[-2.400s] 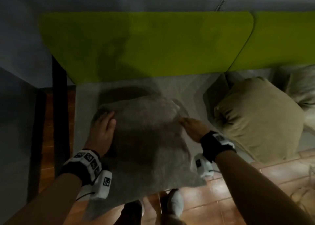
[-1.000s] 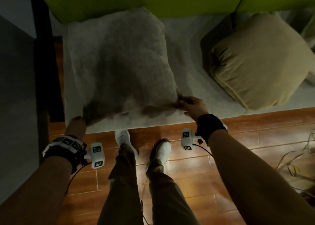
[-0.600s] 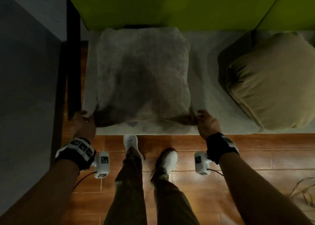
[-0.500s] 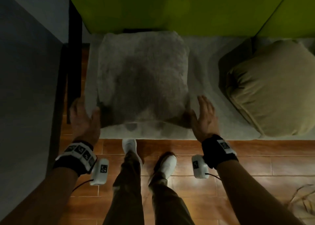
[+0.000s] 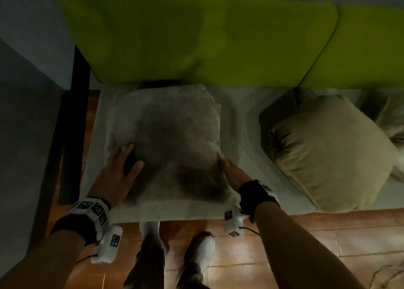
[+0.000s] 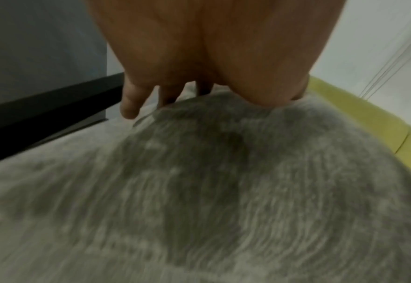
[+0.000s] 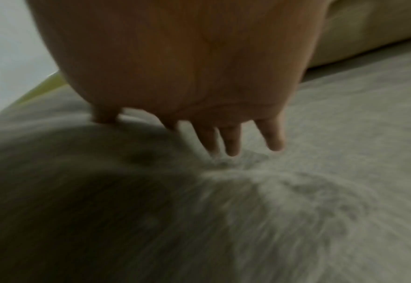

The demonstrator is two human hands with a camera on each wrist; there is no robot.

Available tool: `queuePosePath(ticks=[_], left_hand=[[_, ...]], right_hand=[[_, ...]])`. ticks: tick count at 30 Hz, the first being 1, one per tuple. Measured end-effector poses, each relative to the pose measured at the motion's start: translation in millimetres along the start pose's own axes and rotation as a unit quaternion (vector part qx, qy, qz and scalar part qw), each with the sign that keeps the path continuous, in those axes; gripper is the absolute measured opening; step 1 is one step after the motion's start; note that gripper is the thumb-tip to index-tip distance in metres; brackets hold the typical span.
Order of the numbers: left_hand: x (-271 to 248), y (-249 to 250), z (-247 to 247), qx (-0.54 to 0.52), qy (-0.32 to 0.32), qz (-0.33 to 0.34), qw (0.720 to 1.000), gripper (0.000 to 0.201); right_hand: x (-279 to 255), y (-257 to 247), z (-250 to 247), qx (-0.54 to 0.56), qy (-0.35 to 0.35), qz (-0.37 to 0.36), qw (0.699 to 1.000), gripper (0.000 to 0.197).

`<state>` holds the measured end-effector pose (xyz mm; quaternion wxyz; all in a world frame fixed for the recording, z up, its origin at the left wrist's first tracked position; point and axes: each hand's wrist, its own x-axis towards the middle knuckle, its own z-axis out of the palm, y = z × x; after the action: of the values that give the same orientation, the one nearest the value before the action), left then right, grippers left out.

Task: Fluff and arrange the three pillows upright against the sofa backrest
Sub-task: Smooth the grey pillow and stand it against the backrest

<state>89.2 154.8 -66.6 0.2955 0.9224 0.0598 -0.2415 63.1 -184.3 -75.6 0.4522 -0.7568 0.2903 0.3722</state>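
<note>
A fuzzy grey pillow point(image 5: 170, 140) lies flat on the grey sofa seat point(image 5: 244, 122), its far edge near the green backrest point(image 5: 196, 39). My left hand point(image 5: 118, 170) presses flat on its left front part, fingers straight point(image 6: 129, 107). My right hand point(image 5: 229, 170) lies with straight fingers point(image 7: 231, 141) against the pillow's right edge. A tan pillow point(image 5: 332, 155) sits on the seat to the right. A third, paler pillow point(image 5: 393, 118) shows only partly at the right edge. The wrist views show the grey pillow point(image 6: 223, 191) point(image 7: 102, 201) close up and blurred.
A black sofa frame leg point(image 5: 74, 122) stands at the left, beside a grey wall point(image 5: 26, 135). My legs and white shoes point(image 5: 203, 253) stand on the brown tiled floor point(image 5: 328, 234) in front of the seat. Cables point(image 5: 387, 275) lie at the bottom right.
Both hands let go of the pillow's front corners, opened, and moved forward onto the pillow: the left now presses on top, the right lies along its right edge.
</note>
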Motion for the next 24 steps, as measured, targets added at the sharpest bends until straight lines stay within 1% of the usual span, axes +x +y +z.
queuePosePath(ticks=[1, 2, 3, 4, 5, 6, 7, 8, 9, 10, 11, 12, 13, 14, 15, 16, 17, 18, 19, 20, 21, 23, 24], left_hand=[[2.5, 2.3, -12.5, -0.005, 0.022, -0.014, 1.000, 0.075], [4.8, 5.3, -25.2, -0.003, 0.048, -0.030, 0.998, 0.079], [7.6, 9.7, -37.9, 0.007, 0.077, -0.034, 0.996, 0.082], [11.2, 15.0, -48.6, 0.011, 0.107, -0.025, 0.994, 0.078], [17.3, 20.3, -57.1, 0.004, 0.135, -0.008, 0.991, 0.068], [26.4, 24.0, -61.8, -0.002, 0.148, 0.015, 0.989, 0.061], [37.4, 29.4, -66.6, -0.001, 0.144, 0.048, 0.988, 0.060], [49.7, 34.9, -70.9, 0.004, 0.128, 0.066, 0.990, 0.062], [64.9, 35.7, -72.9, 0.002, 0.103, 0.069, 0.992, 0.065], [77.4, 36.4, -74.2, -0.012, 0.065, 0.054, 0.996, 0.067], [87.6, 36.5, -76.0, -0.033, 0.022, 0.032, 0.999, 0.069], [95.9, 30.0, -76.2, -0.049, -0.014, 0.004, 0.999, 0.073], [101.7, 24.3, -77.3, -0.059, -0.042, -0.022, 0.997, 0.077], [107.0, 12.5, -76.9, -0.067, -0.065, -0.053, 0.994, 0.085], [109.1, 2.3, -76.4, -0.068, -0.095, -0.085, 0.990, 0.097], [108.5, -7.4, -75.8, -0.059, -0.129, -0.121, 0.982, 0.110], [107.4, -15.2, -76.4, -0.046, -0.166, -0.153, 0.973, 0.115], [104.1, -17.9, -78.1, -0.032, -0.194, -0.163, 0.967, 0.111], [100.5, -14.8, -81.7, -0.018, -0.203, -0.155, 0.967, 0.100], [100.5, -12.6, -86.2, -0.015, -0.191, -0.129, 0.973, 0.085], [105.1, -12.1, -91.9, -0.028, -0.156, -0.110, 0.981, 0.068], [124.9, -9.9, -106.2, -0.093, -0.062, -0.083, 0.990, 0.039], [138.6, -11.4, -112.3, -0.124, -0.028, -0.066, 0.990, 0.028]], right_hand=[[-3.9, 1.2, -12.0, -0.029, 0.027, 0.009, 0.999, 0.077], [-5.7, 3.2, -20.9, -0.072, 0.061, -0.001, 0.996, 0.078], [-8.2, 1.8, -28.2, -0.104, 0.092, -0.027, 0.990, 0.079], [-8.7, -4.8, -33.6, -0.126, 0.115, -0.063, 0.983, 0.079], [-7.3, -16.4, -37.3, -0.139, 0.126, -0.108, 0.976, 0.078], [-8.3, -33.2, -39.9, -0.150, 0.127, -0.159, 0.967, 0.077], [-6.1, -52.0, -39.4, -0.168, 0.126, -0.209, 0.955, 0.075], [-4.1, -71.5, -35.5, -0.192, 0.124, -0.259, 0.938, 0.072], [-0.3, -89.6, -29.8, -0.216, 0.116, -0.307, 0.920, 0.070], [5.0, -105.1, -22.2, -0.235, 0.102, -0.351, 0.901, 0.069], [12.7, -116.1, -14.4, -0.250, 0.084, -0.379, 0.887, 0.069], [24.1, -120.1, -7.5, -0.268, 0.058, -0.377, 0.885, 0.071], [33.7, -121.6, -3.7, -0.286, 0.044, -0.351, 0.890, 0.074], [42.3, -120.2, -2.2, -0.295, 0.044, -0.313, 0.902, 0.076], [48.4, -115.7, -3.8, -0.286, 0.049, -0.269, 0.918, 0.076], [49.0, -111.0, -8.3, -0.253, 0.051, -0.225, 0.939, 0.073], [50.4, -104.2, -14.4, -0.209, 0.047, -0.184, 0.959, 0.073], [50.7, -96.1, -21.2, -0.168, 0.038, -0.146, 0.974, 0.079], [48.9, -91.1, -29.7, -0.139, 0.033, -0.114, 0.983, 0.089], [50.3, -85.6, -39.1, -0.132, 0.034, -0.080, 0.987, 0.099], [51.6, -82.7, -47.6, -0.143, 0.041, -0.050, 0.988, 0.102], [58.5, -83.5, -65.0, -0.209, 0.088, -0.016, 0.974, 0.088], [61.0, -88.7, -72.7, -0.248, 0.119, -0.022, 0.961, 0.077]])
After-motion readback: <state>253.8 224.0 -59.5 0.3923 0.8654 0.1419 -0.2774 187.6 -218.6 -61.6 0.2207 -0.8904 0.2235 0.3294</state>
